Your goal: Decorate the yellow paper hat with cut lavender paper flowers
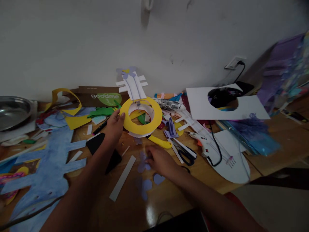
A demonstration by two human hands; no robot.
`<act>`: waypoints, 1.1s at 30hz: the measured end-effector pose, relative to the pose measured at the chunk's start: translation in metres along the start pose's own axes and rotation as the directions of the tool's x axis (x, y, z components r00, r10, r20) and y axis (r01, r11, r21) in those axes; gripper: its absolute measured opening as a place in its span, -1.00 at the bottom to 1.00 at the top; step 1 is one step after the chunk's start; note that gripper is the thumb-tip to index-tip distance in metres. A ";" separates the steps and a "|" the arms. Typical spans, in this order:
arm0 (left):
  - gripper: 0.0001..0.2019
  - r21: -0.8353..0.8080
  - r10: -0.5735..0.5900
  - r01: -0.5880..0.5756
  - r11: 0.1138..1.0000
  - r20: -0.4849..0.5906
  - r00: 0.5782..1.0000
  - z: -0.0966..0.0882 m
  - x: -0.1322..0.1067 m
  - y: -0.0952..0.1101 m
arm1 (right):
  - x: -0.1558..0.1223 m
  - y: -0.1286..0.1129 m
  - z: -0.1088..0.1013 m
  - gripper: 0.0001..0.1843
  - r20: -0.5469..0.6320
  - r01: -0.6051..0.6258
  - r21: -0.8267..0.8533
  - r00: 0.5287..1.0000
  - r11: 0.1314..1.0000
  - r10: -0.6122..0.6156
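My left hand (116, 126) is closed on the left rim of a yellow paper ring (155, 121) with a white inner wall. It holds the ring raised over the table. From the ring's far side rises a white paper strip (134, 86) with side tabs and a purple paper flower (126, 71) at its top. My right hand (160, 159) is low over the table, fingers bent and slightly apart, beside purple paper cut-outs (142, 163). Its fingertips are close to the nearest one; I cannot tell whether they touch it. Another purple cut-out (158, 178) lies just below this hand.
Scissors (185, 154), a yellow utility knife (159, 141) and a white glue gun (209, 145) with a black cord lie right of centre. A blue painted paper figure (56, 161) covers the left. White board (196, 103) with a round hole stands back right; a metal bowl (14, 112), far left.
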State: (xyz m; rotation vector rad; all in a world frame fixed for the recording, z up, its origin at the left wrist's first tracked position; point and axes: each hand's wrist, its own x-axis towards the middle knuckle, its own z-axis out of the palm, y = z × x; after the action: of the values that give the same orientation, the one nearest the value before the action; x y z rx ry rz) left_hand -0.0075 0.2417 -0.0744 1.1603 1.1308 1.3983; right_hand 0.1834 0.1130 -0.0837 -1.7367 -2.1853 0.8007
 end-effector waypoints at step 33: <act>-0.61 -0.001 0.033 -0.033 0.999 0.017 0.999 0.006 -0.006 -0.005 | 0.000 0.033 -0.107 -0.70 -0.354 0.118 0.483 0.933 0.867 0.070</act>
State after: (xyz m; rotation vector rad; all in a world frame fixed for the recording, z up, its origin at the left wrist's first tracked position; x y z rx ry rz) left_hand -0.0003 0.2367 -0.0790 1.1930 1.1037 1.4112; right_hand 0.2645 0.1465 -0.0135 -1.4476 -1.5755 0.8627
